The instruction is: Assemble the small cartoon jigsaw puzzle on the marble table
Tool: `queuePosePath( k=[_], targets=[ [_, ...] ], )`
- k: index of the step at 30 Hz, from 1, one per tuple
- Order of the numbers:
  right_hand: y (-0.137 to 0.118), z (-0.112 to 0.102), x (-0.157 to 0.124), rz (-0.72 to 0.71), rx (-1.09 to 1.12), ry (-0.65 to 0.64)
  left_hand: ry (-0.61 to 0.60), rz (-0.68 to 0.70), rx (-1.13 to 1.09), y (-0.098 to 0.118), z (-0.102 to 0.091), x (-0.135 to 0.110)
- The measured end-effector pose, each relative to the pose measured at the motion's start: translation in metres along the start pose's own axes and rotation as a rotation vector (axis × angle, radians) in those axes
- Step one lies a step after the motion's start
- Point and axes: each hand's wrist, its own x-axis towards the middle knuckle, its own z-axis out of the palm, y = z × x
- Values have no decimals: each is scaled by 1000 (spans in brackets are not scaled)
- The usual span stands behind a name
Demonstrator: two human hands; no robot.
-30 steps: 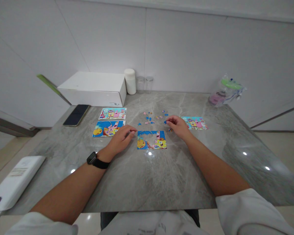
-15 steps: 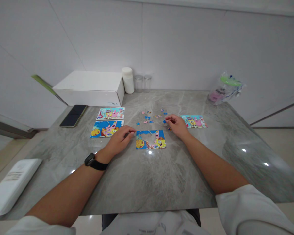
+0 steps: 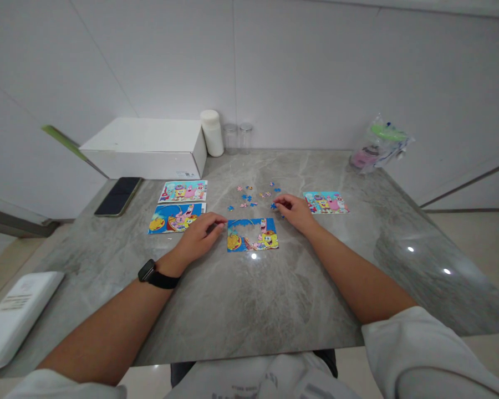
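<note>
A partly built cartoon jigsaw (image 3: 252, 235) lies flat in the middle of the grey marble table (image 3: 253, 293), with a gap in its top centre. My left hand (image 3: 202, 234) rests on the table with curled fingers touching the jigsaw's left edge. My right hand (image 3: 294, 210) sits just past the jigsaw's upper right corner, its fingers pinched on a small blue puzzle piece (image 3: 273, 205). Several loose pieces (image 3: 253, 195) lie scattered behind the jigsaw.
Two finished picture cards (image 3: 177, 204) lie to the left and one picture card (image 3: 326, 202) to the right. A black phone (image 3: 118, 195), a white box (image 3: 145, 147), a white bottle (image 3: 212, 133), two glass jars (image 3: 238, 137) and a plastic bag (image 3: 378, 147) stand further back. A white device (image 3: 14, 310) lies at the near left.
My head has shifted, so everything sits slightly lower-left in view. My right hand has moved a little left toward the jigsaw's top edge. The left hand stays at the jigsaw's left edge.
</note>
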Motion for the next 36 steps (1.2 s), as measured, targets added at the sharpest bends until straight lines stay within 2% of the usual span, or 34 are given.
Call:
queuePosePath(
  k=[23,29,36],
  targets=[
    [6,3,2,-115,-74,35,-6,-12,-1,-3,2,-1],
    [5,2,2,-115,-79,29,-19,-19,2,-2,1,-1],
    [-1,-1,2,-183,-128,-4,-17,-22,1,-1,1,-1]
  ],
)
